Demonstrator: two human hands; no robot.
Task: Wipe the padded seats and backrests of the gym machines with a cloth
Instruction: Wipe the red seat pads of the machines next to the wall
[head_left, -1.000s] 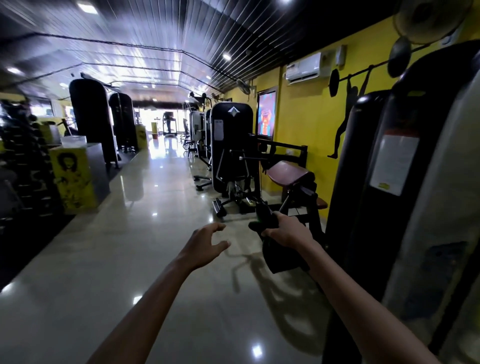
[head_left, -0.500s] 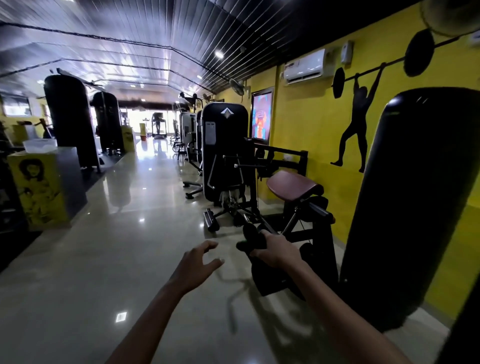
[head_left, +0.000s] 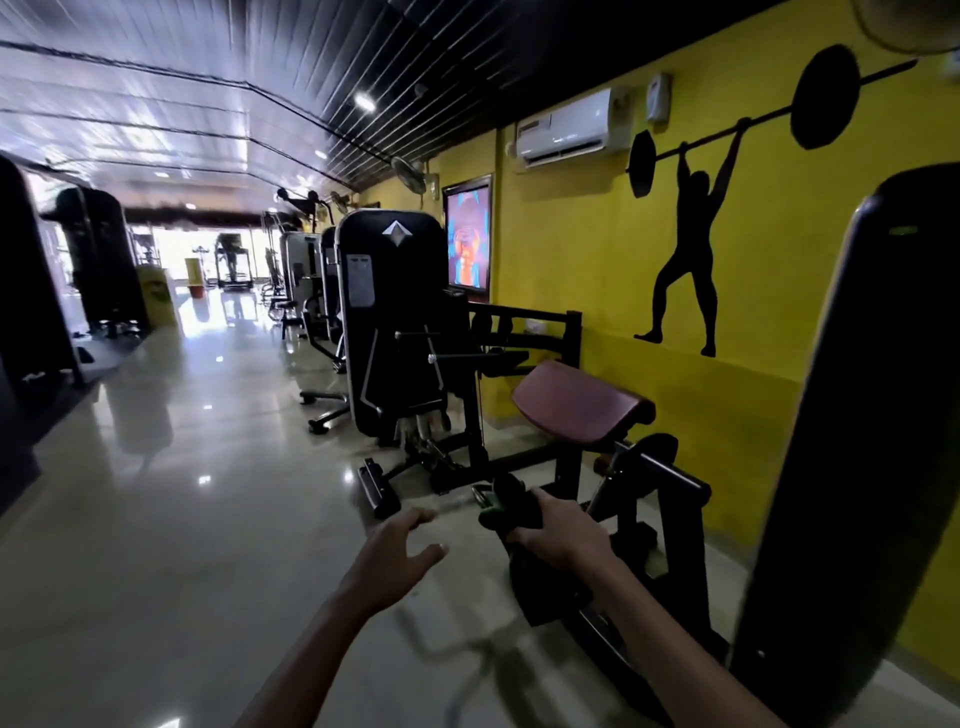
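Note:
My right hand (head_left: 558, 540) grips a dark cloth (head_left: 511, 506) with a green patch; part of the cloth hangs below my fist. My left hand (head_left: 395, 556) is held out beside it over the floor, fingers spread and holding nothing. Just beyond my right hand stands a gym machine with a tilted maroon padded rest (head_left: 576, 402) on a black frame (head_left: 670, 478). Neither hand touches the pad. Behind it rises the machine's black weight-stack cover (head_left: 395, 312).
A tall black machine cover (head_left: 852, 467) stands close on my right against the yellow wall (head_left: 571, 270). More machines line the right side further down the hall. Dark machines (head_left: 98, 260) stand on the left. A glossy tiled aisle (head_left: 182, 493) runs between them.
The view has swung right and moved forward, so the maroon pad is closer and the right-hand black cover sits further aside. Both hands keep the same pose.

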